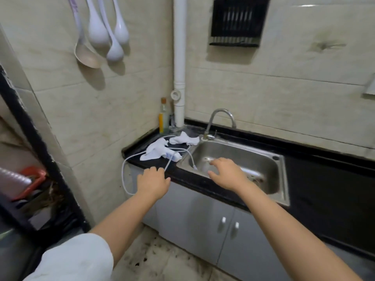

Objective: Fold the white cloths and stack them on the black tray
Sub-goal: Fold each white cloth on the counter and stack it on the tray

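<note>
Already both bare arms stretch forward toward the stainless steel sink (281, 175), which serves as the landmark. Left of the sink, the left hand (153, 182) hangs palm down at the front edge of the black countertop (324, 179), fingers loosely bent and holding nothing. The right hand (226, 174) hovers palm down over the sink's near rim, fingers spread and relaxed, also holding nothing. Two crumpled white cloths lie unfolded on the counter left of the sink: the nearer cloth (155, 151) beside the basin's left rim, the farther cloth (183, 139) just left of the faucet (221, 120). A white cable (124, 171) loops past the nearer cloth and drapes off the counter edge.
</note>
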`<move>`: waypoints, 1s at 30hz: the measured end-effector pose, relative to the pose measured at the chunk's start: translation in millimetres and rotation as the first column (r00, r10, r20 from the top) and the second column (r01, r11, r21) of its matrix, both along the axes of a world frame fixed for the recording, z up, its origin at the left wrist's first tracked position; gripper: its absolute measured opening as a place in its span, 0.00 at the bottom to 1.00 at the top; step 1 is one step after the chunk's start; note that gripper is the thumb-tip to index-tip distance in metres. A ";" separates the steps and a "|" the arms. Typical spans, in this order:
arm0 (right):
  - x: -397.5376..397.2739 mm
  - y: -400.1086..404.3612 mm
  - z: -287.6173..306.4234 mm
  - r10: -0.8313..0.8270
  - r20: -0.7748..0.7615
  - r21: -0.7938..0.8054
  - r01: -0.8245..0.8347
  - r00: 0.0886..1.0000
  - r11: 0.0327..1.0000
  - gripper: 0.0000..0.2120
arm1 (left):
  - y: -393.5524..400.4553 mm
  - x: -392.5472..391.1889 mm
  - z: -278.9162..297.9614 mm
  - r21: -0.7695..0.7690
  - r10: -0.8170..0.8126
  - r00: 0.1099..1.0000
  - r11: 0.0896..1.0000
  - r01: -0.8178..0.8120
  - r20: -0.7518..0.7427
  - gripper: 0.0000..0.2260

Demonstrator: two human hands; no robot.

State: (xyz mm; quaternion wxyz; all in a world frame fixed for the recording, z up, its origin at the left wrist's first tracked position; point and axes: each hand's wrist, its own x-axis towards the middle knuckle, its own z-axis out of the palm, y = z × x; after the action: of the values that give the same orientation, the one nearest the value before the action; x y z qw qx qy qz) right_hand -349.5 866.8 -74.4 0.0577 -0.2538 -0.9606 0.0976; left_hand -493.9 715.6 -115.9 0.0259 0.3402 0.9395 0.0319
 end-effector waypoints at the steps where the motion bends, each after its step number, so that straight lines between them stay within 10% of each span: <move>1: -17.8 8.1 -7.0 0.030 0.009 0.000 -0.030 1.000 1.000 0.17 | 4.5 -17.0 -8.3 -0.001 0.027 0.999 1.000 -0.027 0.019 0.18; 16: -341.7 95.1 -137.3 0.174 0.273 0.083 -0.203 0.946 0.976 0.15 | 105.4 -282.0 -134.1 -0.009 0.113 0.973 0.994 -0.113 0.202 0.16; 30: -396.3 136.2 -199.3 0.310 0.122 0.136 -0.326 0.943 0.936 0.16 | 149.4 -352.1 -206.1 0.012 -0.033 0.997 0.999 0.032 0.066 0.14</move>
State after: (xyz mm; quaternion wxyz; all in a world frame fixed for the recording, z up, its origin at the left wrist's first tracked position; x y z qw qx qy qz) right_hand -745.8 1003.0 -273.7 0.0131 -0.0942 -0.9953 0.0184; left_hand -846.1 865.0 -322.0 0.0559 0.3542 0.9323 0.0478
